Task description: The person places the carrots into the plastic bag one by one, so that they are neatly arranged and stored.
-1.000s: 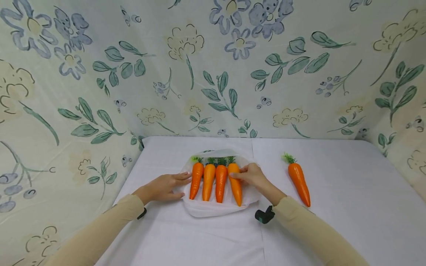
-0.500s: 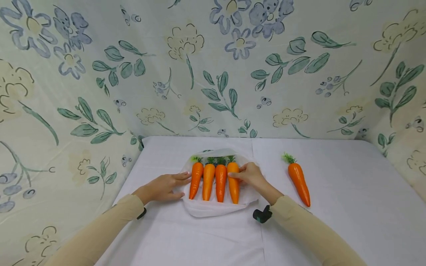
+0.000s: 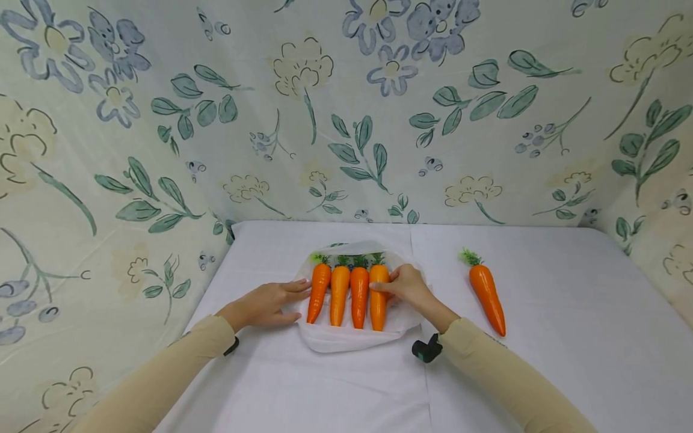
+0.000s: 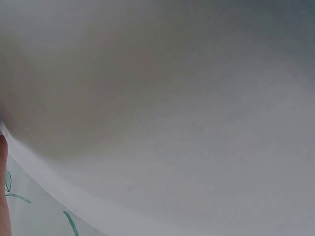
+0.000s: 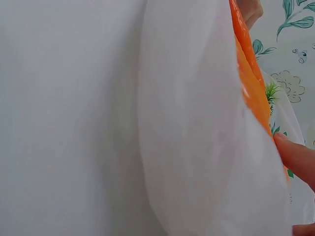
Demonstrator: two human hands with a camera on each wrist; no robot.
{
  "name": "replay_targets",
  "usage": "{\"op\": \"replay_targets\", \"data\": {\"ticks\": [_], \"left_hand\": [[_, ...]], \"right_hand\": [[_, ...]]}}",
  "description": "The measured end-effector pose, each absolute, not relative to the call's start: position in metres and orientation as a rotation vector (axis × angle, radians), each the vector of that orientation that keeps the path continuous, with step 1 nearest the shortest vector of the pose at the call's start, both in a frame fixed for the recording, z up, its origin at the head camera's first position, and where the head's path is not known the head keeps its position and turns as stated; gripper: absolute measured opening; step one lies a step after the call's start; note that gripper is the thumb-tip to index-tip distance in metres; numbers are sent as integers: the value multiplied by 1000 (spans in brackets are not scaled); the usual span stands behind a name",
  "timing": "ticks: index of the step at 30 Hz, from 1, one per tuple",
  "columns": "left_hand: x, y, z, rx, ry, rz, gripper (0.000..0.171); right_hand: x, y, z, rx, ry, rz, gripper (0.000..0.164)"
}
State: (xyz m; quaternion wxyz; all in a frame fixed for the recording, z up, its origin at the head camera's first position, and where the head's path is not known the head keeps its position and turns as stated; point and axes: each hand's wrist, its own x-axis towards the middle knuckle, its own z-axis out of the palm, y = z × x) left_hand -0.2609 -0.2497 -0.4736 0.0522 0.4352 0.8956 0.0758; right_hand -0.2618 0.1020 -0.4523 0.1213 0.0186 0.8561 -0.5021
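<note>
Several orange toy carrots with green tops lie side by side on a thin white bag [image 3: 346, 344]. At the row's right end, my right hand [image 3: 409, 285] holds the rightmost carrot [image 3: 378, 307], fingers laid over its upper part. In the right wrist view a fingertip [image 5: 288, 147] meets orange beyond the bag's white side [image 5: 197, 123]. My left hand [image 3: 265, 304] rests at the bag's left edge, fingers extended beside the leftmost carrot [image 3: 319, 294]. Mostly white fabric [image 4: 197, 147] fills the left wrist view.
Another orange carrot [image 3: 487, 299] with a light green top lies on the white-covered table [image 3: 568, 337], right of my right forearm. A floral cloth backdrop [image 3: 346, 198] stands behind the table and along both sides.
The rightmost carrot's tip has swung left, so it now lies nearly parallel to the others. My right hand shifted slightly left with it. The left hand stayed still.
</note>
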Motion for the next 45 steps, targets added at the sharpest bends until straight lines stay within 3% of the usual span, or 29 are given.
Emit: {"op": "replay_targets", "data": {"ticks": [15, 26, 35, 45], "left_hand": [[-264, -248, -475, 1323, 2720, 213, 60], [-264, -249, -477, 1307, 2722, 217, 60], [-262, -248, -475, 1303, 2722, 226, 60], [-260, -247, -472, 1284, 2724, 216, 60]], "right_hand": [[-259, 106, -452, -11, 2561, -1387, 37], [-252, 115, -444, -65, 2554, -1413, 58], [-249, 127, -425, -146, 2601, -1409, 46], [-255, 155, -402, -84, 2494, -1587, 55]]}}
